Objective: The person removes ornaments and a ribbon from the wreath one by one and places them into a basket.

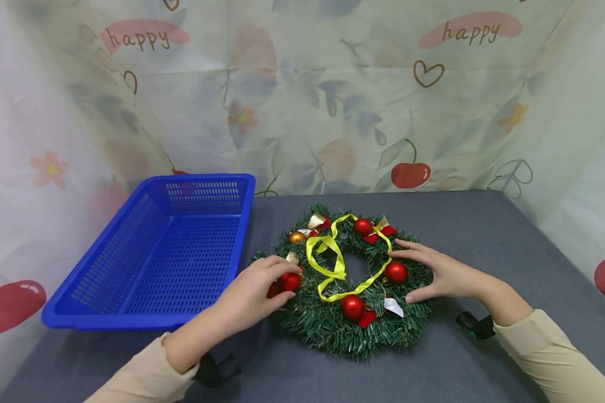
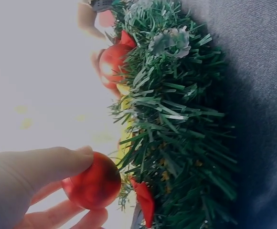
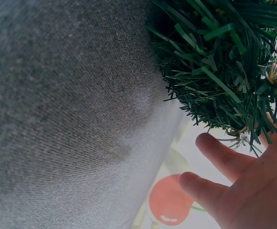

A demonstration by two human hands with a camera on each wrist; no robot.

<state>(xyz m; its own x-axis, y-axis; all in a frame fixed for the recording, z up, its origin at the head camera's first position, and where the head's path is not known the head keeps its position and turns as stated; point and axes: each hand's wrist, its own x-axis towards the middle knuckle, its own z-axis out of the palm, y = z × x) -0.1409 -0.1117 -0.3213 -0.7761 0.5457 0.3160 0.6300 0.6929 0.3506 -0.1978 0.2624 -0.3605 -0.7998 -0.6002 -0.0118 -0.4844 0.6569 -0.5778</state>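
A green Christmas wreath (image 1: 355,336) lies flat on the table, trimmed with red baubles, a golden bauble (image 1: 297,237), small red, gold and white bows, and a loose yellow ribbon (image 1: 340,262). At the wreath's left side my left hand (image 1: 247,294) pinches a red bauble (image 2: 94,181) between thumb and fingers. My right hand (image 1: 446,271) is at the right side, fingers spread over the wreath's edge near another red bauble (image 1: 396,272). In the right wrist view its fingers (image 3: 224,157) are straight and apart, beside the green needles (image 3: 224,67).
A blue plastic basket (image 1: 242,235) with slotted walls stands left of the wreath, nothing inside it. Grey cloth (image 1: 464,218) covers the table. A patterned curtain (image 1: 292,112) hangs behind and at both sides.
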